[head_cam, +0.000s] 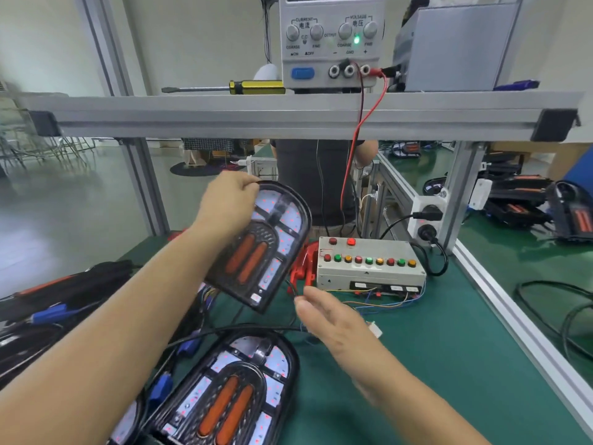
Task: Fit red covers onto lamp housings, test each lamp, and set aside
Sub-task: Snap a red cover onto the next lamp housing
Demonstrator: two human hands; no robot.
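Observation:
My left hand [229, 200] grips the rounded top edge of a black lamp housing [263, 248] and holds it tilted above the green mat. The housing shows white LED panels and two orange strips, with no red cover on it. My right hand [333, 319] hovers just right of its lower corner, thumb and finger pinching a thin black wire [290, 289] that hangs from the lamp. A second bare housing [231, 390] lies flat on the mat near me. Red covers [303, 263] stand behind the held lamp, beside the test box [369, 264].
The grey test box carries rows of red, green and amber buttons, with loose wires at its front. A power supply [332, 40] and a yellow screwdriver [244, 87] sit on the shelf above. More housings with blue connectors [48, 303] pile at left. An aluminium rail [500, 303] bounds the mat at right.

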